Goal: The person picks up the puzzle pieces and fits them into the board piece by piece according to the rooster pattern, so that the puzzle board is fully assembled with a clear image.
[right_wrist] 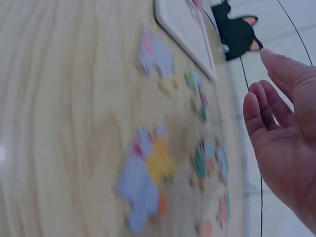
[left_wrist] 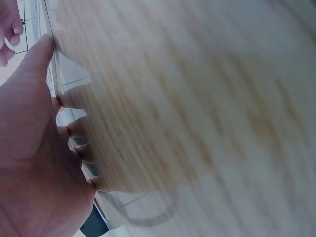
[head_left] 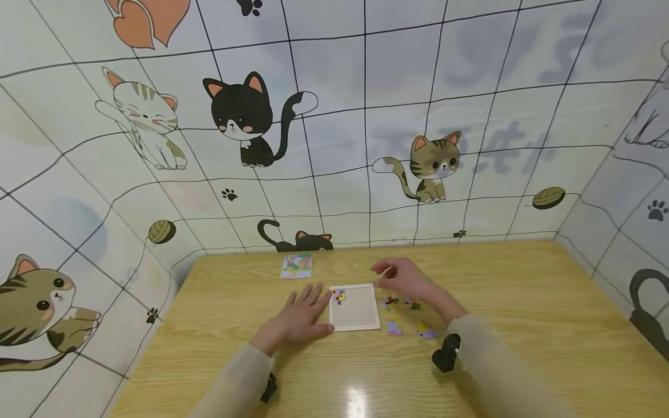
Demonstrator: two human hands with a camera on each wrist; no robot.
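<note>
A white puzzle tray (head_left: pixel 377 307) lies on the wooden table, with a few joined colourful pieces (head_left: pixel 339 295) in its upper left corner. My left hand (head_left: pixel 299 318) lies flat with fingers spread along the tray's left side, its thumb at the lower left corner. Beyond the tray's upper right corner, my right hand (head_left: pixel 409 281) is raised over the table. Its fingers are loosely bent, and the right wrist view shows nothing between thumb and fingers. Below it lie loose puzzle pieces, among them a lilac piece (head_left: pixel 394 328) and a lilac and yellow piece (right_wrist: pixel 140 182).
A small picture card (head_left: pixel 296 266) lies near the table's back edge, left of the tray. More loose pieces (head_left: pixel 413 303) are scattered right of the tray, partly under the right forearm. A cat-patterned wall covering (head_left: pixel 340 145) stands behind the table (head_left: pixel 522 325) and at its sides.
</note>
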